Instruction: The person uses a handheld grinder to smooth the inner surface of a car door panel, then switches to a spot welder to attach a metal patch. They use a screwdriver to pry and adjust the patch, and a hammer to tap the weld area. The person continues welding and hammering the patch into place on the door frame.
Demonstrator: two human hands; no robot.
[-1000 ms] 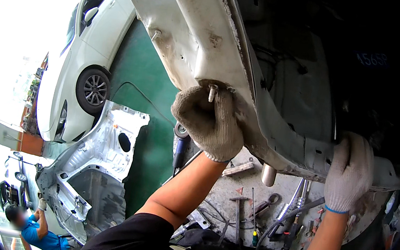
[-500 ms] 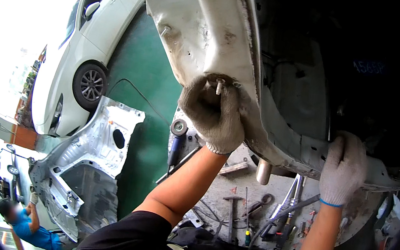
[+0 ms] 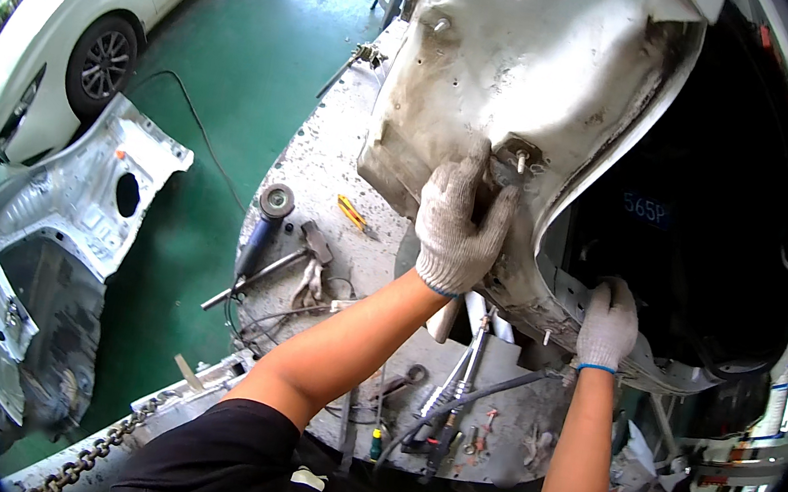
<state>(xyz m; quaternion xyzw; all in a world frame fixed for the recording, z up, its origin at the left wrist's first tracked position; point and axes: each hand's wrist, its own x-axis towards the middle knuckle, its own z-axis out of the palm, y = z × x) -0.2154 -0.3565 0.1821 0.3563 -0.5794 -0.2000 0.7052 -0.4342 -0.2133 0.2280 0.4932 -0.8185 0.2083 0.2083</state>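
Note:
A white car body section (image 3: 547, 67), dirty and dented, fills the upper middle. A stud (image 3: 522, 161) sticks out of its dark, rusty recess. My left hand (image 3: 461, 230), in a knitted work glove, lies against the panel just left of and below this recess. Its fingers point up and its thumb stands apart, with nothing visible held. Over the lower flange (image 3: 642, 366) of the body opening, my gloved right hand (image 3: 608, 326) rests with fingers bent across the edge. Their tips are partly lost against the dark interior.
Beneath lies a speckled platform (image 3: 323, 177) with an angle grinder (image 3: 264, 224), a hammer (image 3: 315, 244), a yellow cutter knife (image 3: 353, 211) and a green-handled screwdriver (image 3: 376, 443). A cut silver body panel (image 3: 72, 194) stands left, near a white car (image 3: 54, 32). A chain (image 3: 93, 455) lies lower left.
My left hand has come away from around the stud to the panel beside it, its fingers straighter. My right hand stays on the flange. The whole view has shifted, showing more of the platform.

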